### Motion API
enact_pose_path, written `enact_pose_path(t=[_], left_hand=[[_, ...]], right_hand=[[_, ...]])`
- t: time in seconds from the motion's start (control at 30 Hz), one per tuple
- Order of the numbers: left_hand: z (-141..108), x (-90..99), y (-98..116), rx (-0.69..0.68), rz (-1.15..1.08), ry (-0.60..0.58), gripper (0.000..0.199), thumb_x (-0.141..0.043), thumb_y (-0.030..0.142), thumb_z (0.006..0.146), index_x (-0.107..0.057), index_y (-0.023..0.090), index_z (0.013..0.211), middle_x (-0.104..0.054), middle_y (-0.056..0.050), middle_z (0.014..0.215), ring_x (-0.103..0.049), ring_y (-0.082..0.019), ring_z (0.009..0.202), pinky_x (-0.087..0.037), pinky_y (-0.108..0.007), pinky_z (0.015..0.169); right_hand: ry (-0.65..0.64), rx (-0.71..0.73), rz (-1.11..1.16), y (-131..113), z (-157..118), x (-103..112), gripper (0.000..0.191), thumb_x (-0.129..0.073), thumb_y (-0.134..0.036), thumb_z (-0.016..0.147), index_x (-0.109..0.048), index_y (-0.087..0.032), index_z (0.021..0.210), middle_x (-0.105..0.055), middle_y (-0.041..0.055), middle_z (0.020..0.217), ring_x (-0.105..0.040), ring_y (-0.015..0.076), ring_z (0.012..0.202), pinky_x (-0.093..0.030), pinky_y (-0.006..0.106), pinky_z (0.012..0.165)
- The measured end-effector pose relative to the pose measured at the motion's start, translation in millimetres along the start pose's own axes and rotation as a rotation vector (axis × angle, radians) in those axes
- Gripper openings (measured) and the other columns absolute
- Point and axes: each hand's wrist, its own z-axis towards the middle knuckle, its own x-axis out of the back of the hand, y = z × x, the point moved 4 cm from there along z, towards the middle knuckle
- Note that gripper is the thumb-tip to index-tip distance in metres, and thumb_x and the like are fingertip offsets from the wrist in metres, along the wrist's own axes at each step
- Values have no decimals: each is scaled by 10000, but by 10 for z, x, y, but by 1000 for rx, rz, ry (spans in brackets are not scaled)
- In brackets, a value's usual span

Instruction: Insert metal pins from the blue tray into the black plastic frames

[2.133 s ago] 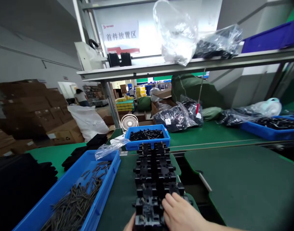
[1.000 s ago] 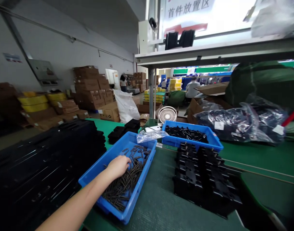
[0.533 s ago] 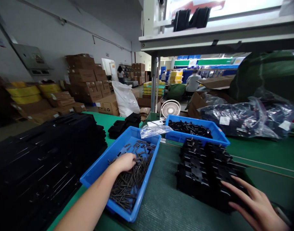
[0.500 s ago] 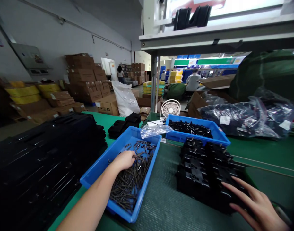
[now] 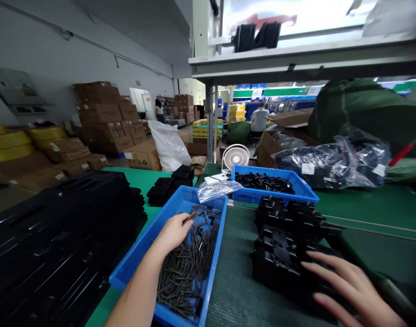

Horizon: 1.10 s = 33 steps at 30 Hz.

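Note:
My left hand [image 5: 174, 231] is inside a blue bin [image 5: 210, 268], its fingers closed on a small bunch of thin dark metal pins [image 5: 191, 215]. Many more loose pins [image 5: 180, 277] lie heaped below and beside that hand. My right hand [image 5: 354, 286] has its fingers spread over the near end of the black moulded plastic parts [image 5: 276, 247], which stand side by side on the green mat. Whether its fingertips touch the parts I cannot tell. Short posts stick up from the tops of the far parts [image 5: 289, 211].
Stacked black plastic panels [image 5: 65, 227] fill the left side. A second blue bin [image 5: 305, 190] of small black pieces stands behind, near a white fan [image 5: 235, 156] and a clear plastic bag [image 5: 218, 190]. Bagged parts [image 5: 330, 165] lie at the right, under a metal shelf [image 5: 296, 63].
The view has shifted slightly. My left hand stays in the bin and now shows a bunch of pins at its fingers. My right hand remains spread over the black parts.

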Motion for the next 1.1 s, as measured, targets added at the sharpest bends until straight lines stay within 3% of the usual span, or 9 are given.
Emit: enact_pose_path(t=[0.1,0.2,0.27,0.47,0.6,0.7,0.8,0.93,1.1], left_hand=[[-20,-8,59,-32,-127,-41,365,-430,424,870,-667,167,976,-714,-53,945,-633,-236,884,-465,-308,764],[-60,-4,159,-64,-246,-76,385,-453,430,861,-659,148,1022,-709,-53,991,-623,-236,925,-465,-313,817],[-97,1,252,-96,-315,-107,370,-470,414,860,-653,149,1043,-703,-47,996,-611,-224,944,-457,-305,844],[-171,-23,428,-152,-409,-190,339,-518,425,845,-662,139,958,-647,-7,747,-557,-180,742,-442,-272,699],[-153,-75,400,-167,-429,-215,343,-548,458,826,-662,142,893,-605,5,739,-496,-148,681,-396,-243,639],[-121,-121,347,-139,-433,-192,379,-517,502,833,-626,146,768,-517,31,625,-425,-119,578,-329,-222,536],[-92,-171,313,-106,-443,-149,410,-482,530,840,-605,156,727,-479,43,578,-398,-110,530,-303,-219,503],[-42,-194,266,-54,-441,-43,432,-476,556,822,-624,166,710,-541,22,572,-431,-128,502,-327,-238,503],[18,-59,118,37,-438,250,406,-477,543,813,-650,177,796,-653,-59,750,-566,-229,771,-401,-295,674]], right_hand=[[-260,72,263,-694,430,-105,350,-480,-360,931,-486,-332,1280,-475,48,1319,-489,213,1191,-457,352,994],[-272,153,483,-1247,889,-289,290,-470,-313,946,-527,-267,1227,-542,57,1207,-525,177,1113,-442,311,977],[-223,147,556,-1435,1149,-469,256,-507,-294,929,-559,-228,1171,-583,52,1098,-558,168,1015,-461,294,906],[-88,-13,770,-1441,1596,-972,201,-488,-290,918,-569,-158,1046,-611,43,929,-557,165,848,-441,293,780],[-88,-99,1153,-1390,1685,-1122,171,-604,-316,821,-578,-153,864,-596,10,813,-537,145,759,-426,264,714],[-107,-143,1278,-1401,1692,-1156,237,-668,-362,754,-570,-150,797,-581,-3,749,-518,125,677,-409,241,629],[-116,-195,1328,-1408,1683,-1175,296,-692,-409,726,-584,-144,800,-567,-8,712,-475,98,591,-366,219,540],[-138,-244,1400,-1398,1659,-1209,342,-717,-445,701,-579,-141,779,-543,-18,671,-427,72,533,-343,208,505],[-313,-203,1472,-1444,1565,-1225,325,-733,-414,689,-581,-130,729,-528,-18,610,-422,72,503,-355,210,492]])
